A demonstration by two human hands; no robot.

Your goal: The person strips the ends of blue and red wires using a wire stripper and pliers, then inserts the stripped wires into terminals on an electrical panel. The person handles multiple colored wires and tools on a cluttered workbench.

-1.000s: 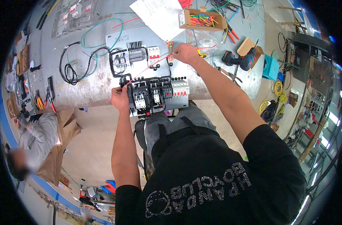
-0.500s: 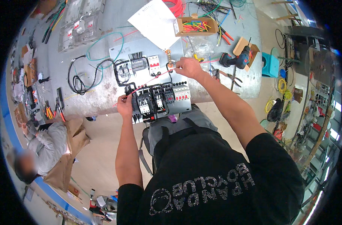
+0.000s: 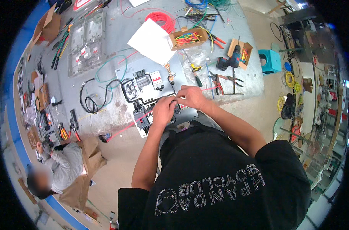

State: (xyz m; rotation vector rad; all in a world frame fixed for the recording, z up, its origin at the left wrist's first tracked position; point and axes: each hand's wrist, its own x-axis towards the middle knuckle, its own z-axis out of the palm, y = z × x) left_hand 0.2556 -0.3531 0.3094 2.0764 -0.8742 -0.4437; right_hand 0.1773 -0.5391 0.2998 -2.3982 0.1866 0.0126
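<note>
A red wire (image 3: 125, 128) runs slantwise over the front of a grey mounting plate (image 3: 178, 73) fitted with electrical parts. My left hand (image 3: 164, 111) is closed on this wire, its fingertips almost against those of my right hand (image 3: 192, 97), which pinches it too. To the right a red stretch continues toward the pliers. Behind my hands sit a white breaker with red switches (image 3: 156, 78) and a grey terminal block (image 3: 143, 80). Both hands partly cover the contactors (image 3: 140, 117) in the front row. What lies between the fingertips is too small to make out.
White paper (image 3: 150, 42) overlaps the plate's far edge, near a red wire coil (image 3: 161, 22) and a box of coloured pieces (image 3: 188, 38). At right lie a drill (image 3: 230, 61) and pliers (image 3: 234, 79). Another person (image 3: 63, 166) sits at left.
My hands have come together from wide apart: the left moved right, the right moved nearer to me. The red wire now sticks out farther on the left. The whole view has shifted slightly.
</note>
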